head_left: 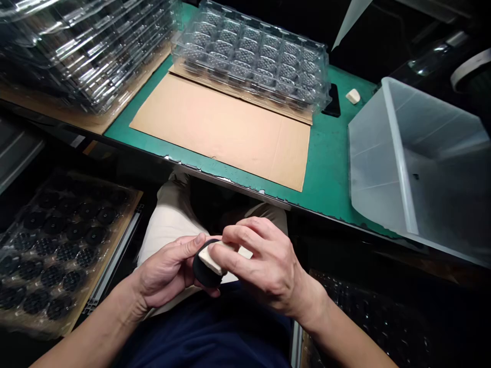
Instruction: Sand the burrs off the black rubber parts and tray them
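Note:
My left hand (172, 271) is closed around the edge of a round black part (203, 271), held above my lap. In my right hand (264, 260), the fingers pinch a cream-coloured block (210, 259), which looks like a sponge or an eraser. The block is pressed against the face of the black part. My right fingers cover part of the block, and the far side of the black part is hidden.
On the green table (330, 168) lie a cardboard sheet (226, 122), a clear compartment tray (245, 56), a dark phone-like slab (333, 100) and another cream piece (353, 96). Stacked trays (88, 51) stand left, a translucent bin (368, 148) right. Lower left, a tray (57, 250) holds black round parts.

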{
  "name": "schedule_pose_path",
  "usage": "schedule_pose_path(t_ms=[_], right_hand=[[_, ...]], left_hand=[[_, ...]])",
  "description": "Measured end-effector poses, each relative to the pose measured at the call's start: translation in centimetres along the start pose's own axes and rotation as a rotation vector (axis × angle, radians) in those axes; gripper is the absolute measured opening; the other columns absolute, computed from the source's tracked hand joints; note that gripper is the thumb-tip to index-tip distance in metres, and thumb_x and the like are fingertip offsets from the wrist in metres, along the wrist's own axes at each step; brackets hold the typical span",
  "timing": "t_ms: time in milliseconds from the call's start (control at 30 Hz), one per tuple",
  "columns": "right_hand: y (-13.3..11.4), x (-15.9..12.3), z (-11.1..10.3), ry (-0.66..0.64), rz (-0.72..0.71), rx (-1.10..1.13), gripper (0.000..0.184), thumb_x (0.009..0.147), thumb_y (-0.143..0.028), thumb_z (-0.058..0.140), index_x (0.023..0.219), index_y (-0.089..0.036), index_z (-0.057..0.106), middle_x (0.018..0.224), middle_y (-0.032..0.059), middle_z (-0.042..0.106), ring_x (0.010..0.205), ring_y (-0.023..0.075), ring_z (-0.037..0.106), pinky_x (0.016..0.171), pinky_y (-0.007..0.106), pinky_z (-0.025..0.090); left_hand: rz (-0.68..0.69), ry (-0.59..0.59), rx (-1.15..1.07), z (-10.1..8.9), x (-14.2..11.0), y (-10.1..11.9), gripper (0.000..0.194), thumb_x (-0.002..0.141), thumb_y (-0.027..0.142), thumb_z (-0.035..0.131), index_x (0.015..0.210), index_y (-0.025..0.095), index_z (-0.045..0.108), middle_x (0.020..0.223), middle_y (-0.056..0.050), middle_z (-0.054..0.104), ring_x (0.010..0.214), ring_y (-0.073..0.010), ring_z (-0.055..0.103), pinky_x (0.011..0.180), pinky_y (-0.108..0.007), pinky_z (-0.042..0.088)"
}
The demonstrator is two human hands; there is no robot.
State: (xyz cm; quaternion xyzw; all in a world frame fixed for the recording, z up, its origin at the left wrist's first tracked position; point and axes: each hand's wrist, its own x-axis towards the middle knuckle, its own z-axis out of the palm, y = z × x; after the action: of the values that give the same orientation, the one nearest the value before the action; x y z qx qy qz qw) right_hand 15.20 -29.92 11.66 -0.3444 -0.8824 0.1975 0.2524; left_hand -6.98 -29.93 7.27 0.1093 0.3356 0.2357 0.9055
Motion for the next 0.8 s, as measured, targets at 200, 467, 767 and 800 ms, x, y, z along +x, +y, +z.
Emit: schedule_pose_path(t_ms=[200, 467, 767, 800], right_hand=[[-0.7, -0.1, 1.3, 0.147, 0.511, 0.18, 0.027, 0.107, -0.028, 0.054, 0.083, -0.016, 0.059, 0.073, 0.0002, 0.05, 0.065, 0.0161, 0.043, 0.061, 0.031, 0.032], [-1.4, 0.7, 0.9, 0.107, 0.671, 0.429, 0.03, 0.105, -0.031, 0.056, 0.077, -0.019, 0.051, 0.07, -0.0035, 0.047, 0.062, 0.0134, 0.04, 0.057, 0.029, 0.029], [-0.4, 0.2, 0.1, -0.027, 0.184, -0.025, 0.025, 0.11, -0.019, 0.045, 0.115, -0.016, 0.069, 0.095, 0.0075, 0.059, 0.083, 0.0225, 0.048, 0.077, 0.038, 0.036], [-0.3, 0.2, 0.0, -0.037, 0.159, -0.04, 0.026, 0.111, -0.017, 0.044, 0.115, -0.017, 0.069, 0.096, 0.0075, 0.059, 0.083, 0.0225, 0.047, 0.076, 0.038, 0.036]], left_hand=[[0.377, 0.139, -0.028, 0.3, 0.7, 0.2, 0.048, 0.083, 0.02, 0.085, 0.128, 0.031, 0.074, 0.119, -0.005, 0.075, 0.105, -0.0168, 0.07, 0.093, -0.025, 0.06], [0.607, 0.179, 0.126, 0.9, 0.5, 0.3, 0.054, 0.075, 0.012, 0.089, 0.124, 0.03, 0.076, 0.125, -0.005, 0.075, 0.112, -0.018, 0.069, 0.096, -0.021, 0.056], [0.122, 0.074, 0.021, -0.3, 0.0, 0.3, 0.036, 0.093, 0.038, 0.074, 0.121, 0.017, 0.078, 0.113, -0.012, 0.076, 0.101, -0.0201, 0.068, 0.091, -0.026, 0.056], [0.097, 0.08, 0.012, -0.4, 0.1, 0.0, 0.034, 0.094, 0.038, 0.073, 0.118, 0.016, 0.08, 0.107, -0.012, 0.076, 0.096, -0.0197, 0.068, 0.088, -0.026, 0.057]])
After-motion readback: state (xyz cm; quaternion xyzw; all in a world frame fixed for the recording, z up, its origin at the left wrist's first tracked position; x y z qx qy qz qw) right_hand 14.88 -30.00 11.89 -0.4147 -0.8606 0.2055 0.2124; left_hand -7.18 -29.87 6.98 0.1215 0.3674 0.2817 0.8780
